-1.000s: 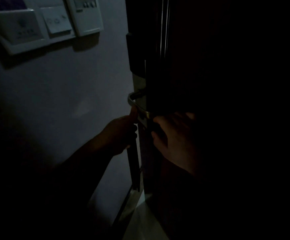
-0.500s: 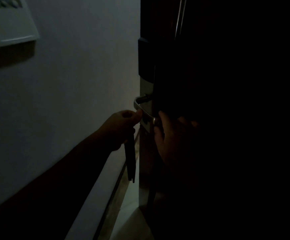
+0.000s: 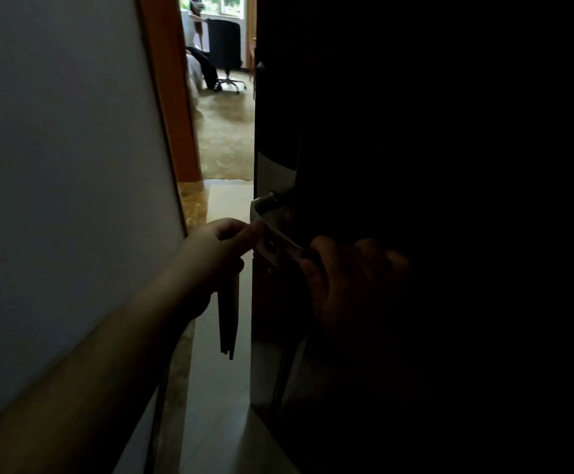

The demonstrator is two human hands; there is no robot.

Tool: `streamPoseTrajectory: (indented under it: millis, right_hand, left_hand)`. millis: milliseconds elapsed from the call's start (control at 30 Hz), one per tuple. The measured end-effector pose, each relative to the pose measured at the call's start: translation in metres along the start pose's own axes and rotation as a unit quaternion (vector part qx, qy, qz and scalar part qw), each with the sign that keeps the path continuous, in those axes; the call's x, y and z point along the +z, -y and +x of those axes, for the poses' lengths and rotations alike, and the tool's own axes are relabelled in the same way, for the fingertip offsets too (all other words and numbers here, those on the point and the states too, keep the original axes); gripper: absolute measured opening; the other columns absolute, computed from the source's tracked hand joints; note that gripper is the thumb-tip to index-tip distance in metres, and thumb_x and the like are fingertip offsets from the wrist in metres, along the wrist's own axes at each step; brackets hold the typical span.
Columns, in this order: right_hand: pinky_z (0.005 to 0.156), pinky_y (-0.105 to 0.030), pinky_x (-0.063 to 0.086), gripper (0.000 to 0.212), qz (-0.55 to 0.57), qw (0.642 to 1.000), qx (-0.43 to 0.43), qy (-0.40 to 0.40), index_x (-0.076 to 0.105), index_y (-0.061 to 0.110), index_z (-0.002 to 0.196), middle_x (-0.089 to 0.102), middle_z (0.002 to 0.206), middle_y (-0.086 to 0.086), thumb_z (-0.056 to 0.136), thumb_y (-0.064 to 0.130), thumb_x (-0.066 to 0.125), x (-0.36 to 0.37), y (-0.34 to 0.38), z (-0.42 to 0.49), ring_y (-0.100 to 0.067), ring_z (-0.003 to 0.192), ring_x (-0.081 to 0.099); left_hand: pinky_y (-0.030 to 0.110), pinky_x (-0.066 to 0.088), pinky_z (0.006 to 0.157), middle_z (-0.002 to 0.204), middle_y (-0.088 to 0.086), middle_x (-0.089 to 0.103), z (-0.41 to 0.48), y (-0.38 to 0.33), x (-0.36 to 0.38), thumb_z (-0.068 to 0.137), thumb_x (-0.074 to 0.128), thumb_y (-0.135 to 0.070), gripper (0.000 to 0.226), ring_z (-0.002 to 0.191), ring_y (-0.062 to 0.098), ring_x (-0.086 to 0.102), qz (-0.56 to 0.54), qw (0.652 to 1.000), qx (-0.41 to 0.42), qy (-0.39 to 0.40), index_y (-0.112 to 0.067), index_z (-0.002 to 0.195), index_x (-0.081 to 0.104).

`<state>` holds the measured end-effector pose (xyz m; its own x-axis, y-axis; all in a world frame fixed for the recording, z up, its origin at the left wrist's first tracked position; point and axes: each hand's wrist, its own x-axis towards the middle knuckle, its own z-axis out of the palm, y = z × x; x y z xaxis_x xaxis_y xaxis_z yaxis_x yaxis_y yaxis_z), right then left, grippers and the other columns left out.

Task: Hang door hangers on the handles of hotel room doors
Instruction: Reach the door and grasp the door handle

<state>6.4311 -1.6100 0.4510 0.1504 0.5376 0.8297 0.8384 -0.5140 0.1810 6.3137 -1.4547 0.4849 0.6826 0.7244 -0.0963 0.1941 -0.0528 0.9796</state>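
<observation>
The dark door (image 3: 415, 165) stands ajar at the right, and its metal lever handle (image 3: 278, 236) catches the light. My right hand (image 3: 343, 285) grips the free end of the lever. My left hand (image 3: 217, 254) holds a thin stack of door hangers (image 3: 229, 323) that dangles edge-on below my fist, its fingertips touching the lever near the lock plate (image 3: 271, 179). No hanger is visible on the handle.
A white wall (image 3: 66, 165) with an orange door frame (image 3: 176, 97) fills the left. Through the gap I see pale floor tiles (image 3: 224, 388), carpet, and a person seated by a black office chair (image 3: 225, 46) far inside the room.
The door has swung open, showing the lit room beyond. My view dropped below the wall panels. Both hands stayed at the handle, and the right closed round the lever.
</observation>
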Motion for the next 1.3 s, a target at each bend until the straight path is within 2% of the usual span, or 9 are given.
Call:
streamPoseTrajectory:
  millis: [167,300,400,533,667,933,1100,1167,1300]
  right_hand:
    - [0.076,-0.039,0.033,0.038,-0.052,0.999,-0.009,0.013,0.069,0.016,0.109,0.071,0.084,0.0,0.098,0.045,0.047,0.037,-0.028,0.003,-0.027,0.079,0.065]
    - [0.074,-0.038,0.033,0.037,-0.09,0.996,-0.004,0.004,0.068,0.016,0.105,0.068,0.081,-0.001,0.097,0.047,0.05,0.064,-0.052,0.006,-0.027,0.076,0.063]
    - [0.075,-0.039,0.032,0.036,-0.085,0.996,0.034,0.013,0.066,0.017,0.104,0.067,0.082,-0.001,0.098,0.047,0.048,0.083,-0.07,0.01,-0.028,0.078,0.062]
    - [0.073,-0.037,0.03,0.031,-0.048,0.997,0.067,0.001,0.065,0.018,0.093,0.064,0.075,0.001,0.094,0.046,0.052,0.114,-0.094,0.022,-0.027,0.074,0.06]
    - [0.074,-0.037,0.027,0.025,-0.048,0.997,0.068,-0.006,0.058,0.022,0.089,0.062,0.071,0.004,0.095,0.045,0.05,0.133,-0.118,0.025,-0.025,0.072,0.061]
    - [0.076,-0.035,0.024,0.029,-0.073,0.986,0.132,0.067,0.067,0.023,0.082,0.062,0.075,0.005,0.093,0.043,0.049,0.143,-0.15,0.033,-0.022,0.075,0.061]
    - [0.079,-0.031,0.02,0.03,-0.094,0.96,0.227,0.135,0.069,0.025,0.086,0.062,0.087,0.005,0.091,0.047,0.051,0.143,-0.155,0.049,-0.017,0.082,0.056]
    - [0.08,-0.032,0.022,0.031,-0.116,0.947,0.249,0.163,0.068,0.026,0.086,0.061,0.084,0.008,0.093,0.048,0.048,0.146,-0.155,0.056,-0.016,0.079,0.055]
    - [0.083,-0.031,0.024,0.036,-0.128,0.915,0.33,0.195,0.066,0.03,0.093,0.058,0.09,0.012,0.094,0.053,0.039,0.154,-0.157,0.058,-0.014,0.084,0.053]
  left_hand:
    - [0.027,0.038,0.054,0.07,0.001,0.056,0.061,0.003,0.016,0.083,0.065,-0.051,0.034,0.062,0.015,0.048,-0.002,0.999,-0.004,0.046,-0.018,0.089,0.07]
    - [0.023,0.035,0.048,0.061,-0.003,0.05,0.105,0.003,0.033,0.076,0.067,-0.056,0.036,0.055,0.01,0.045,0.016,0.996,-0.003,0.089,-0.021,0.084,0.069]
    - [0.025,0.031,0.051,0.063,-0.001,0.048,0.134,-0.001,0.055,0.07,0.064,-0.063,0.046,0.055,0.01,0.043,0.033,0.992,-0.002,0.121,-0.021,0.089,0.072]
    - [0.028,0.03,0.055,0.058,-0.007,0.049,0.174,-0.003,0.082,0.072,0.066,-0.061,0.042,0.059,0.014,0.043,0.007,0.987,-0.007,0.159,-0.023,0.086,0.076]
    - [0.038,0.033,0.068,0.08,0.009,0.05,0.207,-0.008,0.108,0.071,0.067,-0.058,0.044,0.074,0.025,0.042,-0.016,0.979,-0.022,0.204,-0.019,0.088,0.075]
    - [0.03,0.039,0.06,0.064,-0.004,0.058,0.265,-0.01,0.149,0.074,0.064,-0.049,0.026,0.064,0.018,0.049,0.0,0.956,0.008,0.294,-0.025,0.078,0.075]
    - [0.044,0.051,0.073,0.085,0.012,0.07,0.291,-0.012,0.172,0.069,0.066,-0.056,0.036,0.079,0.032,0.062,-0.018,0.934,0.044,0.355,-0.024,0.084,0.074]
    - [0.037,0.055,0.071,0.085,0.007,0.073,0.299,-0.014,0.178,0.071,0.063,-0.056,0.037,0.082,0.027,0.069,-0.022,0.923,0.064,0.378,-0.024,0.085,0.073]
    - [0.018,0.042,0.052,0.068,-0.01,0.068,0.317,-0.018,0.189,0.084,0.055,-0.059,0.037,0.058,0.003,0.059,-0.019,0.9,0.059,0.432,-0.028,0.089,0.074]
